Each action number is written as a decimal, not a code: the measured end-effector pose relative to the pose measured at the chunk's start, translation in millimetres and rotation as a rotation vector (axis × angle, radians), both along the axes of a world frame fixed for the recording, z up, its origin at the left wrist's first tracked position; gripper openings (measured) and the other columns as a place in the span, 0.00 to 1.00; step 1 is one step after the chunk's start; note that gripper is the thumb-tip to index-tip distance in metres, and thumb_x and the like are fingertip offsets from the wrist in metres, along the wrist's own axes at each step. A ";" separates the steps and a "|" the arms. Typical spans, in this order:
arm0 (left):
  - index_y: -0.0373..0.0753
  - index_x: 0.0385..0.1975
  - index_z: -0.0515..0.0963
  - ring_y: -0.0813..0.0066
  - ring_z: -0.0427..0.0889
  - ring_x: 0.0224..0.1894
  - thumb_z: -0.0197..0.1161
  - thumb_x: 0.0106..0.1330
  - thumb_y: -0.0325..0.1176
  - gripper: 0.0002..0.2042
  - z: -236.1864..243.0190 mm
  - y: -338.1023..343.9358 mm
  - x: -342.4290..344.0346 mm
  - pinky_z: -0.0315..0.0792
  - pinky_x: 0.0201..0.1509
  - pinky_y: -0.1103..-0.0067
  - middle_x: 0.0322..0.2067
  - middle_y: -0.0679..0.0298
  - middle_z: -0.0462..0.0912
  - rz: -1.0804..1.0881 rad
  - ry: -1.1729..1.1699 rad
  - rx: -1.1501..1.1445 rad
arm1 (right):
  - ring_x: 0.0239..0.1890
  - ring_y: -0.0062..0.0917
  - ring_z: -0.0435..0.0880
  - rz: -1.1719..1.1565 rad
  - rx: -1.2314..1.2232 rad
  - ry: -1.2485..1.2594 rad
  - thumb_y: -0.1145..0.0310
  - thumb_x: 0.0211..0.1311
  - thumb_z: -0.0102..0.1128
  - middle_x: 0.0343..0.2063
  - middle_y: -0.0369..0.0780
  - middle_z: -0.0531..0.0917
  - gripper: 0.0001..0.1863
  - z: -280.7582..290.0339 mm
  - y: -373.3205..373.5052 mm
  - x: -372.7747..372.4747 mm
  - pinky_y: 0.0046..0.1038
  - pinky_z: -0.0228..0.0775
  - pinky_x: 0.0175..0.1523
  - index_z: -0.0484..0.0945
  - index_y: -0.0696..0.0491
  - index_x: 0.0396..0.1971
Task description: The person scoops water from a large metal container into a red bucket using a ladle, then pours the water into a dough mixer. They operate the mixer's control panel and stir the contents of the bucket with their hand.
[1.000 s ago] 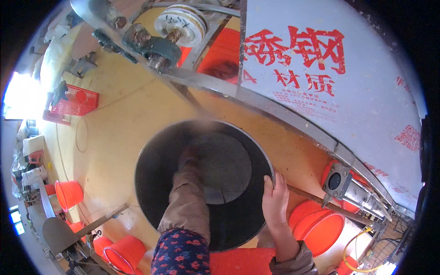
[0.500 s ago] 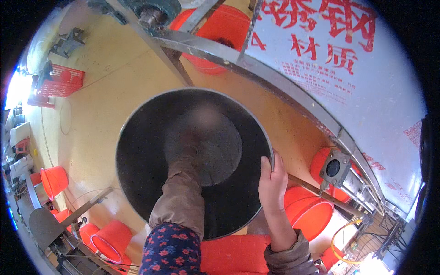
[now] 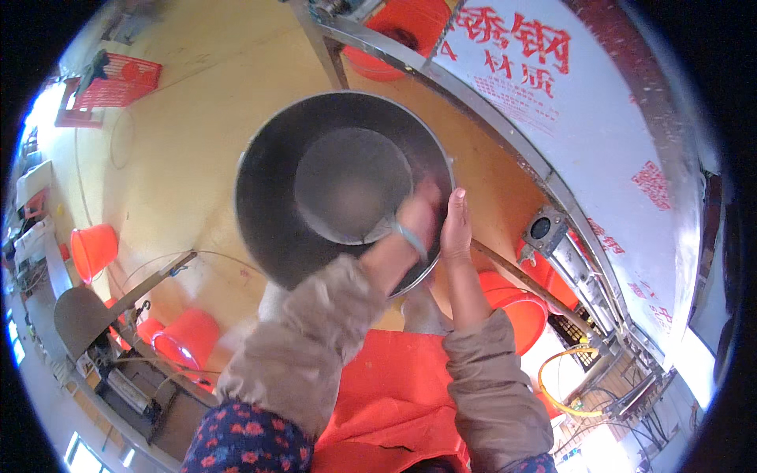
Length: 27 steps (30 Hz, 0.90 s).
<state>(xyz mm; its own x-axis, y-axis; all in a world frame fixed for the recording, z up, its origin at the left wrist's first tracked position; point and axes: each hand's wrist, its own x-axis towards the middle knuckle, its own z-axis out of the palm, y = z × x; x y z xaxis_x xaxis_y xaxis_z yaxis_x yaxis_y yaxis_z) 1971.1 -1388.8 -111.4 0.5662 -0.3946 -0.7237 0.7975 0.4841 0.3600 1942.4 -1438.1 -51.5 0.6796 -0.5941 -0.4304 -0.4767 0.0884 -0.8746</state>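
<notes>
A deep, round black bucket with a thin pale rim stands with its mouth toward me. My left hand is inside it, beside the right part of the inner wall. Motion blurs its fingers, and a pale bangle circles that wrist. I cannot make out anything held in it. At the right side of the rim my right hand grips the bucket, thumb pointing up along the edge. Its other fingers are mostly hidden behind the thumb and the wall. Brown sleeves cover both forearms.
Right of the bucket runs a metal frame with a white printed panel and a cylinder. Red buckets stand below the frame and at lower left. A red crate lies on the yellowish floor.
My left hand has moved from the middle of the bucket to its right inner wall. The bucket sits higher in view and looks smaller. My right hand stays at its right rim.
</notes>
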 end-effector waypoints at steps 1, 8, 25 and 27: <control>0.30 0.56 0.60 0.68 0.64 0.57 0.42 0.68 0.38 0.21 32.5 9.9 -30.4 0.59 0.61 0.75 0.54 0.54 0.66 -0.249 -0.144 0.156 | 0.53 0.34 0.69 0.025 -0.019 0.026 0.45 0.65 0.32 0.48 0.48 0.72 0.31 2.6 -0.5 -0.5 0.31 0.55 0.58 0.67 0.59 0.50; 0.42 0.59 0.61 0.59 0.53 0.64 0.37 0.65 0.52 0.27 130.6 210.3 -12.3 0.47 0.67 0.70 0.60 0.56 0.59 -1.957 -0.454 0.596 | 0.49 0.41 0.73 0.140 -0.352 0.076 0.53 0.66 0.36 0.45 0.50 0.75 0.24 15.7 2.0 4.9 0.34 0.62 0.54 0.68 0.57 0.50; 0.37 0.58 0.59 0.61 0.51 0.65 0.39 0.64 0.48 0.26 25.8 161.7 -76.0 0.47 0.66 0.70 0.61 0.51 0.55 -1.635 -0.554 0.484 | 0.43 0.44 0.75 0.116 -0.449 0.161 0.54 0.66 0.38 0.38 0.51 0.77 0.22 9.0 5.0 0.3 0.36 0.65 0.47 0.72 0.56 0.44; 0.38 0.55 0.64 0.60 0.54 0.63 0.39 0.64 0.43 0.23 25.3 149.3 -76.4 0.50 0.65 0.69 0.59 0.52 0.58 -1.743 -0.621 0.506 | 0.43 0.43 0.75 0.104 -0.442 0.157 0.54 0.66 0.38 0.39 0.50 0.77 0.21 9.3 6.9 1.3 0.35 0.65 0.48 0.72 0.56 0.44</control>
<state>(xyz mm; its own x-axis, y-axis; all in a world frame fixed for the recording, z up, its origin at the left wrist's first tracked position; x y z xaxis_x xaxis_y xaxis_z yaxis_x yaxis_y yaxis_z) 1894.7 -1239.5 -86.1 0.0211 -0.5754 -0.8176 -0.0643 -0.8169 0.5732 1943.7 -1431.2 -42.2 0.6921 -0.6758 -0.2537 -0.5925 -0.3312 -0.7343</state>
